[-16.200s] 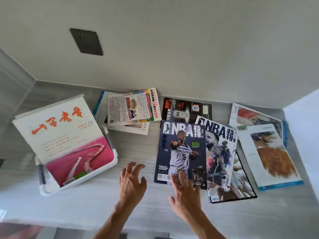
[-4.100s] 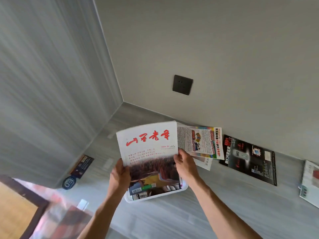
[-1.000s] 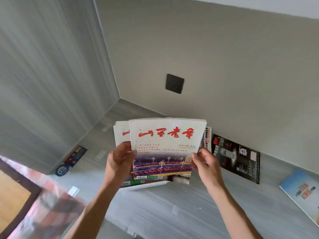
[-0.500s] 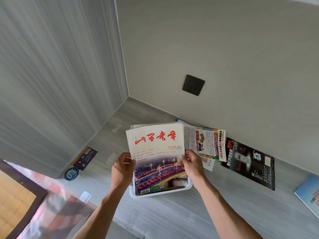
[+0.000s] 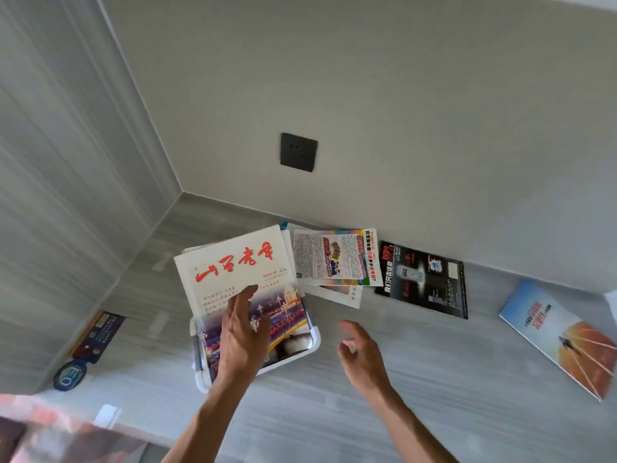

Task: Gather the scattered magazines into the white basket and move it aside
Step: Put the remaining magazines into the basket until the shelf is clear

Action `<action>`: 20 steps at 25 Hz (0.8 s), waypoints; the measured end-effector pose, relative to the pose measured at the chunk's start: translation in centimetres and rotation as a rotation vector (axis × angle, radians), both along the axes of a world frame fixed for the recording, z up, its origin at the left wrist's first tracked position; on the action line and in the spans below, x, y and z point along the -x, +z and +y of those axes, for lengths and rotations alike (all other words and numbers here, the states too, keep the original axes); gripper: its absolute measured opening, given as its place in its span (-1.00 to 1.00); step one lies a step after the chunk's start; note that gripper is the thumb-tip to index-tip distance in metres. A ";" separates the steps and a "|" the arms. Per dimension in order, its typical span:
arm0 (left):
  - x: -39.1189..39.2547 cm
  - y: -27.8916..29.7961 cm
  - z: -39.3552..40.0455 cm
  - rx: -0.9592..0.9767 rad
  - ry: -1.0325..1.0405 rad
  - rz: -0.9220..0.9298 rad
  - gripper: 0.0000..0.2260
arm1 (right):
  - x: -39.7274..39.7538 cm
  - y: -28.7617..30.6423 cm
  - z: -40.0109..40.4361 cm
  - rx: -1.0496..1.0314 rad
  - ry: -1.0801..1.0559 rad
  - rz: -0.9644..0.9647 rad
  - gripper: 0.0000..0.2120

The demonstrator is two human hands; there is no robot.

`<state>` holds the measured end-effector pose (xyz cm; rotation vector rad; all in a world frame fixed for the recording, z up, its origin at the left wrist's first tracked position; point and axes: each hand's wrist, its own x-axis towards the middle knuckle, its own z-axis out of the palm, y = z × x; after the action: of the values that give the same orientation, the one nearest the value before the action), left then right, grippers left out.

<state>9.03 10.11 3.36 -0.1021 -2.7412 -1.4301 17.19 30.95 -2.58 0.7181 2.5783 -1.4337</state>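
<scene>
The grey wood-grain tabletop [image 5: 417,389] lies bare in front of the white plastic basket [image 5: 315,342] and rightward to the blue-and-orange magazine [image 5: 561,339], giving open passage there. Behind, the colourful-bordered white magazine [image 5: 337,259] and glossy black magazine [image 5: 424,279] crowd the beige wall [image 5: 400,95]; the grey panelled side wall [image 5: 66,162] closes the left.

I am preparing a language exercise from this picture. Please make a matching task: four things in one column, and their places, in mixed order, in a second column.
Things
1. red-title magazine
2. black magazine
3. blue and orange magazine
4. dark wall plate

Places
A. on the wall, above the magazines
B. flat on the surface at the far right
C. on top of the pile in the white basket, under the left hand
D. flat on the surface by the wall, right of the colourful leaflet

Pairs: 1-C, 2-D, 3-B, 4-A
</scene>
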 end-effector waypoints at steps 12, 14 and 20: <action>-15.7 -3.0 29.3 0.120 -0.650 -0.259 -0.45 | -23.9 -1.8 29.8 -0.157 -0.511 -0.234 -0.60; -19.3 -3.6 34.5 0.121 -0.694 -0.308 -0.44 | -26.9 -2.7 35.9 -0.212 -0.518 -0.289 -0.61; -23.1 -5.2 45.1 0.152 -0.720 -0.320 -0.50 | -28.2 -4.5 48.3 -0.406 -0.459 -0.315 -0.48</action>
<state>32.12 55.19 -1.83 -1.0453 -3.2537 -1.4430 45.43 79.29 -7.11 1.5332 2.5650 -0.7731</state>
